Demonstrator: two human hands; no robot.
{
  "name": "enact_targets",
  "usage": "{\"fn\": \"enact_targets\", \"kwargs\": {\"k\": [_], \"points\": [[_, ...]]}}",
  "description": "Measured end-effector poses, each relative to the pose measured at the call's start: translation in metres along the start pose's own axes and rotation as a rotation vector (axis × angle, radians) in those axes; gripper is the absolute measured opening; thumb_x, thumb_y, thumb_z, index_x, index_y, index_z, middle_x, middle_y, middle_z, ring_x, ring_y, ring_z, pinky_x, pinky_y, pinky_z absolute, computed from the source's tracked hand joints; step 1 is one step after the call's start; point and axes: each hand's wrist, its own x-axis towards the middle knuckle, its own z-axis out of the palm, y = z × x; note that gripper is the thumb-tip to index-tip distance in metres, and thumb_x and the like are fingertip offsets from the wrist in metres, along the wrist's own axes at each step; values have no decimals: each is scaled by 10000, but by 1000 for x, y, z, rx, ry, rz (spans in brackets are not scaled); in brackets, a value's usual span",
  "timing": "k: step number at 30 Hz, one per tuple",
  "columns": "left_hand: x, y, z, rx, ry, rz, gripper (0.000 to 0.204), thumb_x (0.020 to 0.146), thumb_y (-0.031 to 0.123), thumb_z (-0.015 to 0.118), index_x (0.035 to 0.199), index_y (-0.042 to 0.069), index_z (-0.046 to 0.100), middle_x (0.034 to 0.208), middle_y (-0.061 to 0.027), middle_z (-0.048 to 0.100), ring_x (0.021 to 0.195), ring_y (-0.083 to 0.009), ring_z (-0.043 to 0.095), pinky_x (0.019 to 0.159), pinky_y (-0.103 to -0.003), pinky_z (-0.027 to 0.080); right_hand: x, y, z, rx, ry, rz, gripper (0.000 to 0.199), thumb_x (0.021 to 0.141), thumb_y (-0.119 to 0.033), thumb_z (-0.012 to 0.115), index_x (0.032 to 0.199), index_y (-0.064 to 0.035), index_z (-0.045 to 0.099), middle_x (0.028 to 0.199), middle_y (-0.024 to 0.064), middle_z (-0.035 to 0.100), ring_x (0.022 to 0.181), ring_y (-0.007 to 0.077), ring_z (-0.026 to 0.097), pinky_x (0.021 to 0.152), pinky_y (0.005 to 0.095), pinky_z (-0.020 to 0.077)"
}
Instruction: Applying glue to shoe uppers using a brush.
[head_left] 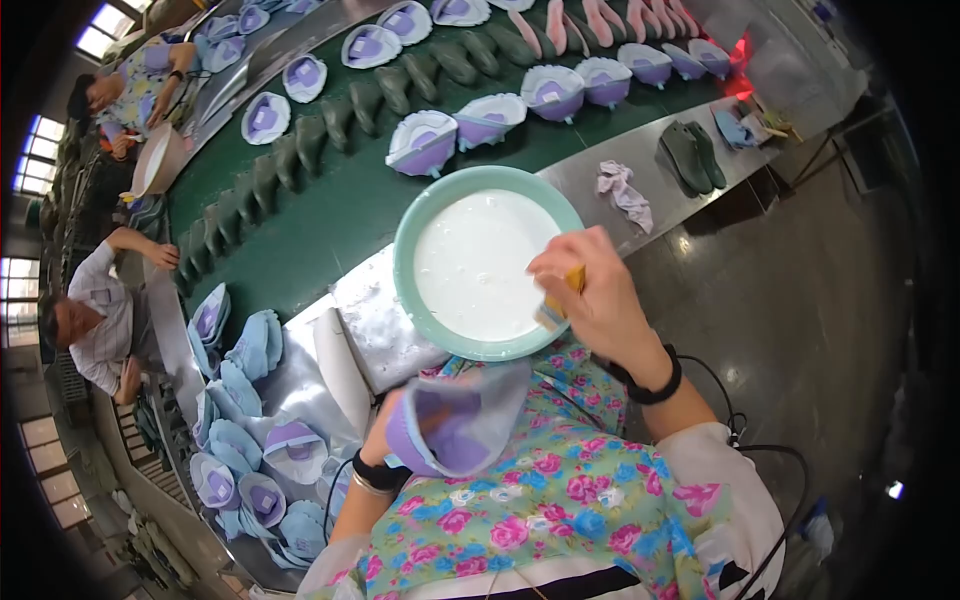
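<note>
Gripping a brush (574, 281) in my right fingers (573, 250), purple upper (462, 452) in left fingers (452, 412); upper judged light, pliable, best held edgewise.

Your right hand (595, 288) is smeared by motion, and its fingers cover much of the flat brush with a yellow handle (574, 278), so you can't make out its bristle tips clearly. Your left hand (379, 438) is partly hidden by the blurred purple-and-white cupped fabric piece (466, 452). The round mint-green plastic basin (407, 277) hides the counter (380, 318) beneath it. The top edge cuts off some pink foot-shaped forms (600, 22); the bottom edge crops your floral apron (540, 490).
</note>
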Motion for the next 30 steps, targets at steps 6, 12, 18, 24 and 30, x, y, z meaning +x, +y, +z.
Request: {"fn": "enact_targets", "kwargs": {"k": [6,12,18,24,30], "points": [[-7,31,-2,-217,-181,-25,554,816,74,702,1310,-9,464,1233,-111,570,1087,-173,551,943,-308,436,-11,60,48,446,-16,713,194,795,-192,714,822,-2,689,761,133,652,639,261,625,655,320,509],[2,3,3,-786,330,-129,481,857,30,650,1298,15,458,1194,-82,556,1040,-155,565,875,-297,480,-31,107,99,88,-40,337,173,750,-128,737,868,-6,702,850,174,681,725,283,664,685,317,522],[40,-12,3,-993,526,20,244,901,31,598,1141,30,553,1001,-23,590,911,-118,584,812,-274,497,1,38,53,369,8,270,166,777,-45,724,937,-4,706,896,106,707,807,154,671,722,256,513],[56,-15,7,-1100,384,52,358,895,27,576,1245,14,502,1109,-86,600,966,-186,612,831,-353,533,19,-6,44,612,-198,200,204,779,-12,717,982,-1,698,960,85,694,882,123,641,773,230,496],[58,10,8,-960,402,-23,337,877,35,622,1200,13,528,1028,-34,598,900,-128,585,772,-275,505,-11,41,50,581,31,425,161,775,-72,741,917,-4,709,787,57,700,704,100,643,662,220,503]]}}
